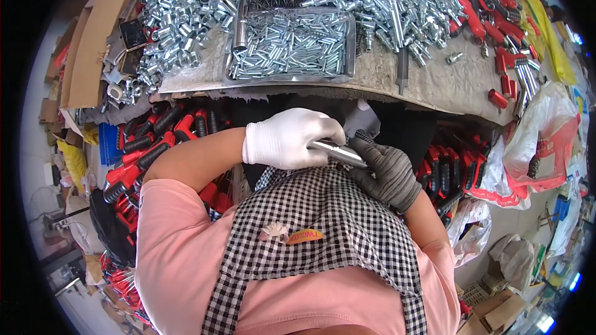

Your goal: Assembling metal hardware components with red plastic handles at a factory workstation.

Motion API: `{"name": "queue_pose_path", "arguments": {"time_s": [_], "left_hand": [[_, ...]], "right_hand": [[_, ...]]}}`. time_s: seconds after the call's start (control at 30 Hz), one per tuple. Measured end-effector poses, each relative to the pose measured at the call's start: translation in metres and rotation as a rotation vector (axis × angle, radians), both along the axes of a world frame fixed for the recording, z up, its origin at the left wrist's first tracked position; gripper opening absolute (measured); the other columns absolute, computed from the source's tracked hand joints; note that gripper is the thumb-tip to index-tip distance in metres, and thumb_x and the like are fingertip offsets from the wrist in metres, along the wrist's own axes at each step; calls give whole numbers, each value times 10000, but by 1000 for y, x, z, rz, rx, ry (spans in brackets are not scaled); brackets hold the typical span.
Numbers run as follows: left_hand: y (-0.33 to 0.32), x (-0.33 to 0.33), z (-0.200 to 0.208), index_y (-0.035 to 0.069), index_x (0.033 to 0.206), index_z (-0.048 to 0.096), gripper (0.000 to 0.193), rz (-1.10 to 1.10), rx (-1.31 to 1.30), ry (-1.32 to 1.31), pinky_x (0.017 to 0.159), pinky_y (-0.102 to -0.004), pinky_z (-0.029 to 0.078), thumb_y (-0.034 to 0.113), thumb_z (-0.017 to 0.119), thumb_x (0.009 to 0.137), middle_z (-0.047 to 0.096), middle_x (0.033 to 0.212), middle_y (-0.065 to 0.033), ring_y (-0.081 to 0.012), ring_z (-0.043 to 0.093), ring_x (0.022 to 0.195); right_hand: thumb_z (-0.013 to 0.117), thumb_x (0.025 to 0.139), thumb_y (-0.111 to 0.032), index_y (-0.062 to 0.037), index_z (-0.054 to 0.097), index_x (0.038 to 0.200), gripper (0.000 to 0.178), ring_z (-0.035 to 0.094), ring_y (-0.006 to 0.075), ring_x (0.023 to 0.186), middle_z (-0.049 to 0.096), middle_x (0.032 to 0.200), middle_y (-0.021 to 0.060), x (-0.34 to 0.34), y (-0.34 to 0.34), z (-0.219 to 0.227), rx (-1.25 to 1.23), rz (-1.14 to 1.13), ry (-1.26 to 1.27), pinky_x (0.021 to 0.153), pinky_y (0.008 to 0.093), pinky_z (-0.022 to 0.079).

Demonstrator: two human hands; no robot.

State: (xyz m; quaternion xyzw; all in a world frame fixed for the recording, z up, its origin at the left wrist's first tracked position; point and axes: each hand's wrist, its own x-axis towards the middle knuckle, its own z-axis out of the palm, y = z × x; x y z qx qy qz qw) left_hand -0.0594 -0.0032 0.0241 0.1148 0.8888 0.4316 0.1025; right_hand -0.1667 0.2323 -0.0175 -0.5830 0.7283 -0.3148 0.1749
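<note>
In front of my chest, my left hand [295, 139], in a white knit glove, is closed around a shiny silver metal tube [338, 152]. The tube slants down to the right, out of the glove. At its right end, my right hand [390, 172], in a dark grey striped glove, has its fingers bent against the metal. The glove hides that tip of the tube. Just beyond both hands lies the table edge, with a metal tray [233, 77] of small silver pins [288, 43] on it.
Heaps of silver metal sleeves [180, 22] and fittings [422, 12] flank the tray. Red-and-black handled tools [139, 155] crowd below the table at left, with more red handles [456, 164] at right. A plastic bag [540, 142] hangs at right; cardboard [99, 43] stands far left.
</note>
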Motion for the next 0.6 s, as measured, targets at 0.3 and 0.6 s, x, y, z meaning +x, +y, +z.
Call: {"name": "queue_pose_path", "arguments": {"time_s": [0.3,0.6], "left_hand": [[2,4,3,6,1009,640,316,-5,53,-44,771,-404,510,128,638,717,652,922,-165,-341,639,858],[-16,-6,13,9,984,643,273,12,146,-14,711,-343,528,193,708,793,674,877,-115,-251,673,796]], "right_hand": [[738,773,-282,-23,651,1153,468,667,318,636,674,743,157,6,-1,4,-56,-64,-157,588,384,538],[776,732,-168,8,654,1143,464,704,247,740,701,844,152,17,-4,16,46,-138,-281,696,319,545]]}}
